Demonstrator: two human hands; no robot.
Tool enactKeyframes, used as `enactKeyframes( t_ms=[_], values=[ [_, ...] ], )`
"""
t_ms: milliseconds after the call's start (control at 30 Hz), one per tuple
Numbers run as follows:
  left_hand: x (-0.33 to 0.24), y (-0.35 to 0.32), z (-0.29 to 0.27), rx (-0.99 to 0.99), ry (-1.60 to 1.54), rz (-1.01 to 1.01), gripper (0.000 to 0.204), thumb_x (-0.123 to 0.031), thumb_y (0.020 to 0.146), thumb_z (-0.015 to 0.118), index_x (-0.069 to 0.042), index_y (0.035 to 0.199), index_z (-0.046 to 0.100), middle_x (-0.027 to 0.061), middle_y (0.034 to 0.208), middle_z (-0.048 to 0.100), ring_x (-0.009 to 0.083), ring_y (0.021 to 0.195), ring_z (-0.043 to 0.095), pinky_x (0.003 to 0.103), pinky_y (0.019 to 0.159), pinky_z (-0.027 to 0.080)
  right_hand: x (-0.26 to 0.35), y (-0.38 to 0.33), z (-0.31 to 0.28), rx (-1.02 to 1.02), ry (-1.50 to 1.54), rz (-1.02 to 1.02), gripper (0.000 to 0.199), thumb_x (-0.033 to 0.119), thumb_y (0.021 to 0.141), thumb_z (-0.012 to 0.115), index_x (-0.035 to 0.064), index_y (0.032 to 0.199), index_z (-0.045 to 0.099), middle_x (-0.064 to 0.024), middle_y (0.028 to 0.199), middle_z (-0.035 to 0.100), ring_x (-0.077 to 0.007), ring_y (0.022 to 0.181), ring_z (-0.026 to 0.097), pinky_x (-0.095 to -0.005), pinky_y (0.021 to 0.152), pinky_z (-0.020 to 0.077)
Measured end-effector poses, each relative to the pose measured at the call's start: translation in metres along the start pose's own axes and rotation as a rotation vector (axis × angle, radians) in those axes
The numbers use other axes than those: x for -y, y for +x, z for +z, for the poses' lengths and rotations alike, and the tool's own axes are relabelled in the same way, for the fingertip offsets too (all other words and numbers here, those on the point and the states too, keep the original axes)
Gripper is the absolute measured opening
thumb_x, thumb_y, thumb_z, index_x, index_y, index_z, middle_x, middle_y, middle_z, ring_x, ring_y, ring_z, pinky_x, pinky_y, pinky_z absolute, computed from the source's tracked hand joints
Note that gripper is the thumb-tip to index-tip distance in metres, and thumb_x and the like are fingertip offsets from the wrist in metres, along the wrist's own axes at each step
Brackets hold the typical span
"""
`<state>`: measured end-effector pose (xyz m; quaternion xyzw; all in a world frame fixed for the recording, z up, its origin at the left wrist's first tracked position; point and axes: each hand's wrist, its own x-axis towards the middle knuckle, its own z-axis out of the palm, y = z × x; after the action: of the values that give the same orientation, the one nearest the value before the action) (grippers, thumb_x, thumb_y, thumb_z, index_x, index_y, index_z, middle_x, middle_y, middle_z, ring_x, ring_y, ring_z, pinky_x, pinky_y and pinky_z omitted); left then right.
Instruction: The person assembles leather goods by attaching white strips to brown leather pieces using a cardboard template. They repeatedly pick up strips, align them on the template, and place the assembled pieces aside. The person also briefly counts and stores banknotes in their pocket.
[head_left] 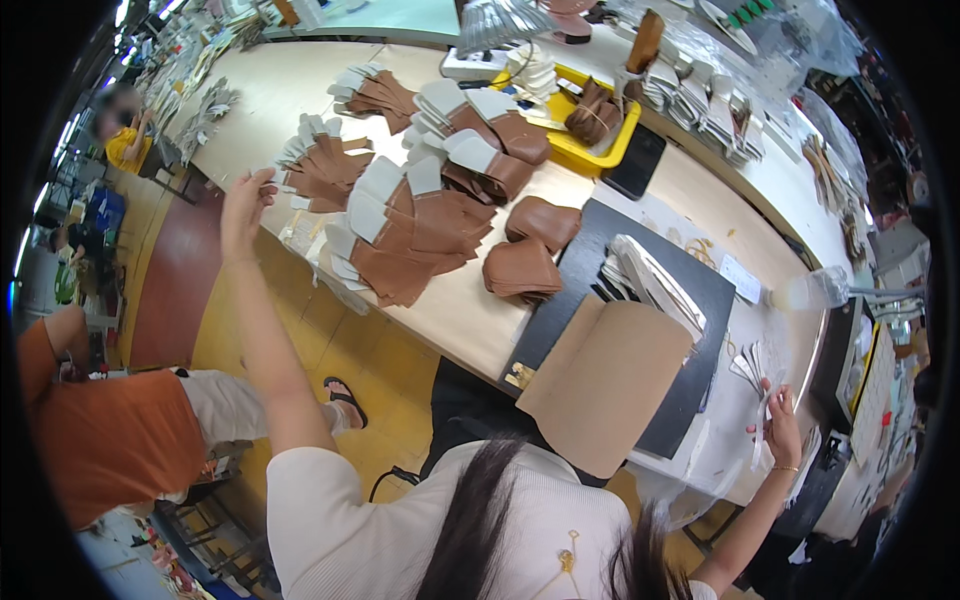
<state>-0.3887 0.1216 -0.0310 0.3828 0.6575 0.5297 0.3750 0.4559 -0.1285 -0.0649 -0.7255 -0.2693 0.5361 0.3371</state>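
My left hand [248,205] reaches out to the far left, its fingers curled at the edge of a fan of brown leather pieces [325,178] with pale grey ends. What those fingers pinch, if anything, is too small to tell. On the right, my right hand [780,432] holds a thin whitish strip [759,440] between its fingers. Just beyond it several similar narrow strips [748,366] lie fanned on the table. More brown leather pieces [420,235] with pale ends are spread in overlapping bunches across the table, beside two folded brown stacks [524,268].
A dark board [690,390] carries a bent brown cardboard sheet [605,375] and a bundle of white strips [650,280]. Behind are a yellow tray [610,150], a black phone [635,163] and a clear bottle [812,290]. A person in orange [120,440] is close on the left.
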Motion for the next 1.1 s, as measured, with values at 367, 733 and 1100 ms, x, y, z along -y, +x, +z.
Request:
enactKeyframes(
  t_ms=[367,733,1100],
  values=[
    [-0.149,-0.216,0.164,0.731,-0.273,0.508,0.02,-0.005,0.082,0.063,0.002,0.099,0.057,0.0138,0.093,0.056,0.0152,0.068,0.06,0.026,0.06,0.049,0.004,-0.016,0.037,-0.203,0.257,-0.447,0.015,0.021,0.096,0.048,0.0122,0.105,0.041,-0.0071,0.091,0.059,-0.0084,0.061,0.05,-0.0229,0.058,0.0466],
    [-0.045,-0.307,0.285,1.083,-0.089,-0.493,0.018,0.003,0.083,0.06,0.006,0.1,0.055,0.0138,0.081,0.063,0.0154,0.064,0.064,0.024,0.057,0.053,0.024,-0.1,0.094,-0.307,0.17,-0.523,0.017,0.008,0.086,0.062,-0.0025,0.1,0.061,-0.0044,0.078,0.06,-0.0116,0.066,0.058,-0.0207,0.061,0.0432],
    [-0.021,-0.304,0.265,1.126,-0.193,-0.522,0.023,-0.01,0.093,0.051,0.009,0.104,0.056,0.0202,0.085,0.065,0.0209,0.074,0.067,0.028,0.066,0.056,0.074,-0.11,0.217,0.257,-0.033,-0.292,0.011,0.007,0.079,0.069,-0.0022,0.078,0.063,-0.0033,0.063,0.061,-0.0056,0.048,0.056,-0.0175,0.042,0.0411]
  ],
)
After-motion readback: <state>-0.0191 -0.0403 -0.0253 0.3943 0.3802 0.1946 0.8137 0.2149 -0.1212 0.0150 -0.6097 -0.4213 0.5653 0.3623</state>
